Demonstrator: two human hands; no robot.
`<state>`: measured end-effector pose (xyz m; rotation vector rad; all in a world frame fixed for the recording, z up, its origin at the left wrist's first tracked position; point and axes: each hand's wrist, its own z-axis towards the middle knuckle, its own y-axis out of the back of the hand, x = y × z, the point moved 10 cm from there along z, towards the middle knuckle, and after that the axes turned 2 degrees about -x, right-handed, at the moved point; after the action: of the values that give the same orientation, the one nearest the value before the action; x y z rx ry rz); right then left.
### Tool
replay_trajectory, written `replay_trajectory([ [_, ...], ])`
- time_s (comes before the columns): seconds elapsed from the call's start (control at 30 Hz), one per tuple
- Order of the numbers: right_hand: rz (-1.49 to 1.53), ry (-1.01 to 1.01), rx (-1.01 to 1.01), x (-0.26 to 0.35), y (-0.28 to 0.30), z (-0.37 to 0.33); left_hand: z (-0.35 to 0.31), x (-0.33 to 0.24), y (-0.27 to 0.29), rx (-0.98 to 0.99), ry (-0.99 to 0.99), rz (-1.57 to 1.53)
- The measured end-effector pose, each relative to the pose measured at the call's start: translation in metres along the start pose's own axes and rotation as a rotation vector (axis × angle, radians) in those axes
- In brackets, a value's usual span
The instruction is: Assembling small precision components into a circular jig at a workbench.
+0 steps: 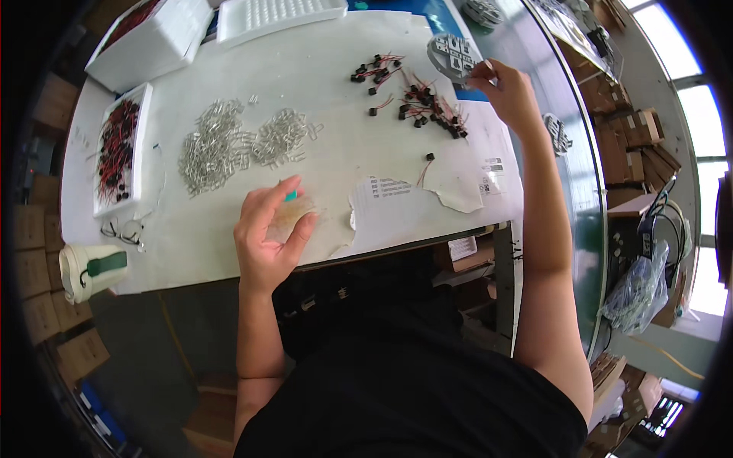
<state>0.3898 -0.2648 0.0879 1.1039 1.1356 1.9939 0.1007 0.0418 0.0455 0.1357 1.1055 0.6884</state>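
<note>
My right hand (504,91) reaches out to the far right, its fingertips pinched at the right edge of a round grey slotted fixture (450,57). What those fingers hold, if anything, is too small to name. Near the table's front edge, my left hand (269,235) hovers with thumb and fingers curved apart and nothing visible in its grip. A small teal patch shows by its fingertips. Beyond it lie two heaps of small clear plastic pieces (210,149). Small black components with red wires (431,107) are scattered left of and below the fixture.
At the left stands a white foam tray (122,153) of wired parts, with glasses (126,230) and a white-green cup-shaped container (93,269) nearby. White foam boxes (149,46) line the back. Torn paper (412,202) lies by the front edge. A green conveyor-like surface (569,191) runs along the right.
</note>
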Motion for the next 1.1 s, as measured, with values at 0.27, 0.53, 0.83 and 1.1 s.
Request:
replay_trajectory([
  [0.27,0.218,0.629,0.443,0.198,-0.049,-0.112,0.007,-0.024,0.000,-0.007,-0.113,0.087],
  [0.53,0.249,0.320,0.422,0.195,-0.120,-0.022,0.003,-0.011,-0.020,0.189,-0.066,0.189],
  [0.83,0.019,0.308,0.458,0.202,-0.149,-0.016,0.003,-0.008,-0.013,0.159,-0.039,0.159],
  [1.1,0.393,0.078,0.475,0.188,-0.103,-0.032,0.002,-0.009,-0.010,0.080,-0.057,0.189],
])
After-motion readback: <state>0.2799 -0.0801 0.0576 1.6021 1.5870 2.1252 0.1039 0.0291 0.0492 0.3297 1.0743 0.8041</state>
